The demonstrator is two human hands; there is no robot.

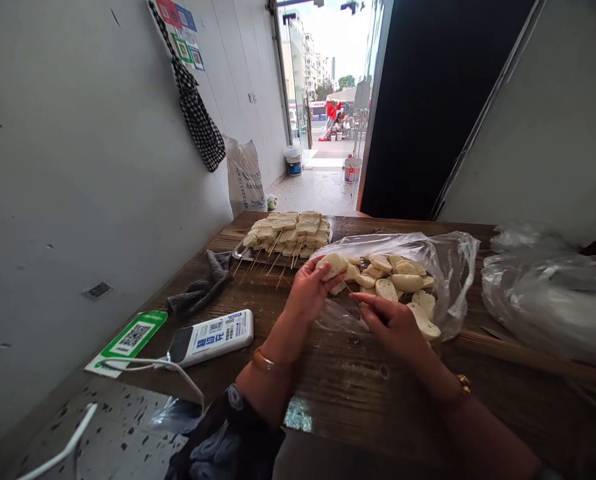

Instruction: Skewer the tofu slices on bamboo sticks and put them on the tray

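Near the middle of the table, my left hand [312, 283] is closed around a pale, flat slice of bread-like food [333, 265]. My right hand [385, 319] pinches a thin wooden skewer [349, 288], whose tip meets the lower edge of that slice; how far it goes in, I cannot tell. Just beyond my hands, several loose slices [407, 283] lie on an opened clear plastic bag [458, 267]. Farther left, a metal tray [238, 252] carries a stack of skewered slices [298, 230], their sticks pointing toward me.
A dark grey cloth [201, 287], a white power bank [221, 339] with a white cable [178, 367], and a green QR card [133, 339] lie at the left. Crumpled plastic bags [553, 293] cover the right side. Beyond the wooden table [358, 387] is an open doorway with buckets [293, 162].
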